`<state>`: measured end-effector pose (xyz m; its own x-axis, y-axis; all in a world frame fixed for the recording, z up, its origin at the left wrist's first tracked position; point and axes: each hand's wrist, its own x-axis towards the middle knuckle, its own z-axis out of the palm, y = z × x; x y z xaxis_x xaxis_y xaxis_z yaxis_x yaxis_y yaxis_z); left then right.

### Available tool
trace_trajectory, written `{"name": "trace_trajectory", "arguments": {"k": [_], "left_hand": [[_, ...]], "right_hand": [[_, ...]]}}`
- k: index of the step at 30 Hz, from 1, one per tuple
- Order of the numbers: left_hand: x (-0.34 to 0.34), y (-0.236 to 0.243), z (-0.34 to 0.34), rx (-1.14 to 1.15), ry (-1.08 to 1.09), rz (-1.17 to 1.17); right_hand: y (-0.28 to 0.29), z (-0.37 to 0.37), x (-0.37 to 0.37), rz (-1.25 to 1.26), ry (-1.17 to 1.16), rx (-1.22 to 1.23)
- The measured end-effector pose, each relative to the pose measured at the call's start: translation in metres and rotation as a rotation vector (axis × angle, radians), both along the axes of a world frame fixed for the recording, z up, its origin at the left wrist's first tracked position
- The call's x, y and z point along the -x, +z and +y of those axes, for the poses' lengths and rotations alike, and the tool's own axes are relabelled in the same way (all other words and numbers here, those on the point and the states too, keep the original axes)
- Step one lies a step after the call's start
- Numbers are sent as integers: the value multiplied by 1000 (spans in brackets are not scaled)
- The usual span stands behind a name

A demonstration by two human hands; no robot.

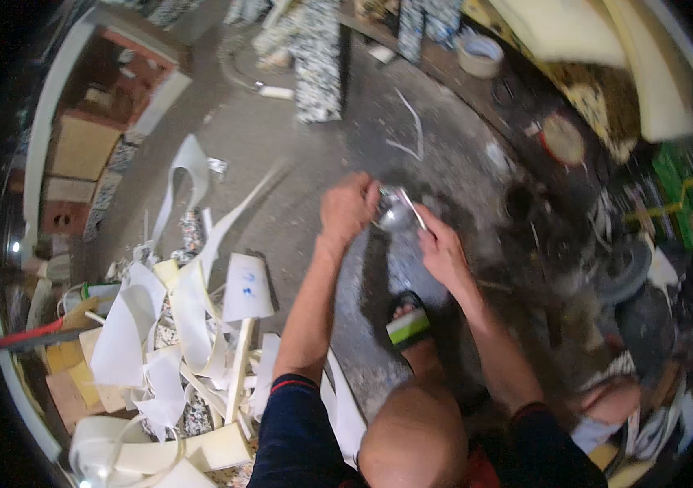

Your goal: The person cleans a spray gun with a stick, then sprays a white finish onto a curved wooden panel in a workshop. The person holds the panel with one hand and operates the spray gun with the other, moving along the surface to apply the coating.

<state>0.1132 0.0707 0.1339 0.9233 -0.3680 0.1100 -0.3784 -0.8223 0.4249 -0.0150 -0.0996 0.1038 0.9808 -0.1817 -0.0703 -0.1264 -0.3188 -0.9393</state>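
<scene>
My left hand [350, 207] is closed, its fingertips pinched at the edge of a small shiny metal piece [393, 213]; what lies inside the fingers is hidden. A slim metal hand tool [413, 210] is gripped in my right hand [442, 250], its far end touching or just above the shiny piece. The tool's exact kind is too small to tell. Both hands are close together over the grey floor, ahead of my foot in a black sandal [408, 327] with a green and white strap.
White and cream foam offcuts [188, 325] are heaped at the left. A speckled foam block [318, 61] lies ahead. On the right, a tape roll [479, 55] rests on a dark ledge [517, 114], and a dark wheel [623, 272] stands among clutter. Foam-filled shelving [78, 146] lines the far left.
</scene>
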Motion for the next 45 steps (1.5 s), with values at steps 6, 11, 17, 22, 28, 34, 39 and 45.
{"name": "trace_trajectory", "arguments": {"k": [6, 11, 17, 22, 28, 34, 39, 45], "left_hand": [[-1, -1, 0, 4, -45, -63], [-3, 0, -1, 6, -48, -55], [-2, -1, 1, 5, -44, -51], [-3, -1, 2, 1, -70, -116], [-3, -4, 2, 4, -69, -109], [-3, -5, 2, 2, -60, -118], [-4, -6, 2, 8, -42, -84], [-2, -4, 1, -19, -38, -101]], "right_hand": [[2, 11, 8, 362, -127, -942], [8, 24, -7, 332, -153, -1211], [3, 44, -1, 284, -256, -1128], [4, 43, -6, 211, -244, -1146], [7, 45, -5, 287, -286, -1207], [13, 53, -7, 388, -397, -1258], [15, 53, -10, 122, -268, -1357], [8, 57, -7, 275, -321, -1328]]}}
